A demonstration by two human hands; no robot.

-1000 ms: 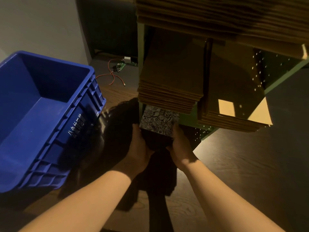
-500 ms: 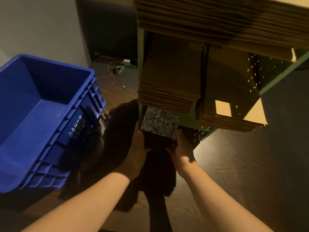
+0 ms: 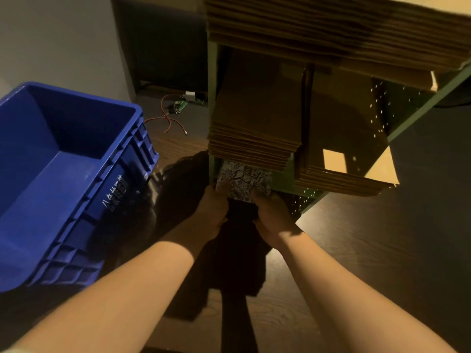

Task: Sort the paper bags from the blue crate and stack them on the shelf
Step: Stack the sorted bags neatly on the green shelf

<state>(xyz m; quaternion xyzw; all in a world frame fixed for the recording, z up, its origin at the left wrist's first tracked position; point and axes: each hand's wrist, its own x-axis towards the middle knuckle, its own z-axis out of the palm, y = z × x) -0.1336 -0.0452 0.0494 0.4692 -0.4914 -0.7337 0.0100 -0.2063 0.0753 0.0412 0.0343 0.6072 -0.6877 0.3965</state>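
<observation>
Left hand: my left hand (image 3: 212,212) grips the left edge of the patterned bag (image 3: 243,183), fingers curled round it.
Right hand: my right hand (image 3: 274,216) grips the bag's right edge the same way.
Patterned bag: black and white, low down at the front of the green shelf (image 3: 418,98), just under a pile of brown paper bags (image 3: 254,123).
More bags: a second brown pile (image 3: 344,149) sits beside the first, a bigger one (image 3: 331,24) above.
Blue crate (image 3: 63,179): on my left, on the floor (image 3: 382,250).
Wires (image 3: 168,118): red, behind the crate.

Dim warm light; dark wood-grain floor (image 3: 382,250); pale wall (image 3: 63,39); red wires (image 3: 165,121) lying on floor.
</observation>
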